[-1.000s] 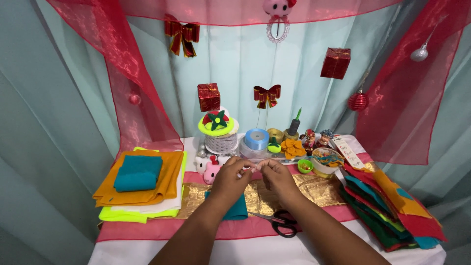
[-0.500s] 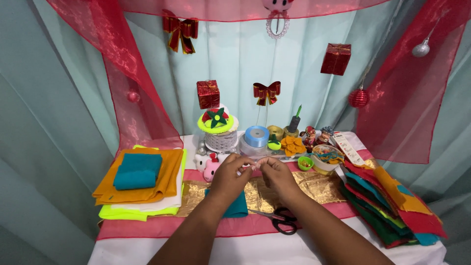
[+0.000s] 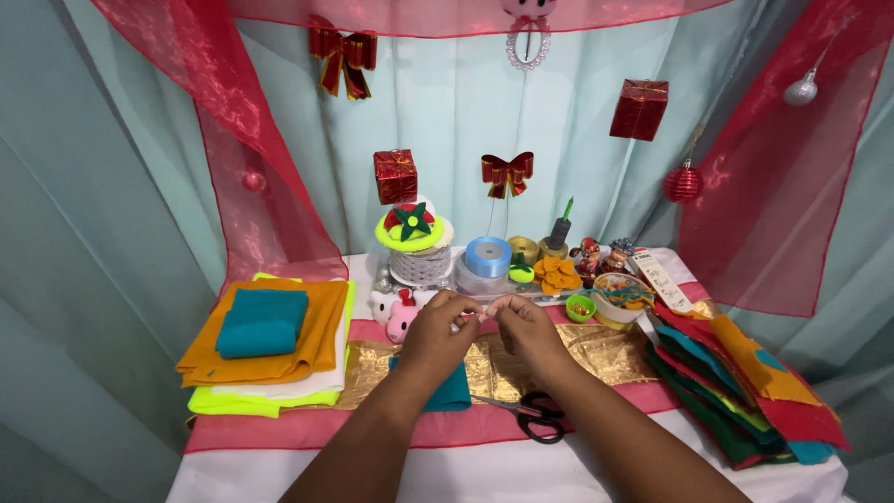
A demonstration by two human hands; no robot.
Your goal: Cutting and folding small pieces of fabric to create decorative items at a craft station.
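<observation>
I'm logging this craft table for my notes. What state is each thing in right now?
left hand: raised, fingertips pinched on something too small to tell
right hand: raised, pinching likewise
scissors: flat, untouched
teal felt piece: flat under the hands
folded cloth stack: neatly piled
blue ribbon roll: wound

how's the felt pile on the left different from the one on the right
The left felt stack is squared up and neat; the right felt stack is fanned out, its edges splayed. The left one shows orange, white and neon yellow sheets with a folded teal piece on top; the right one mixes red, green, teal and orange. Both lie flat on the table, beside the hands.
</observation>
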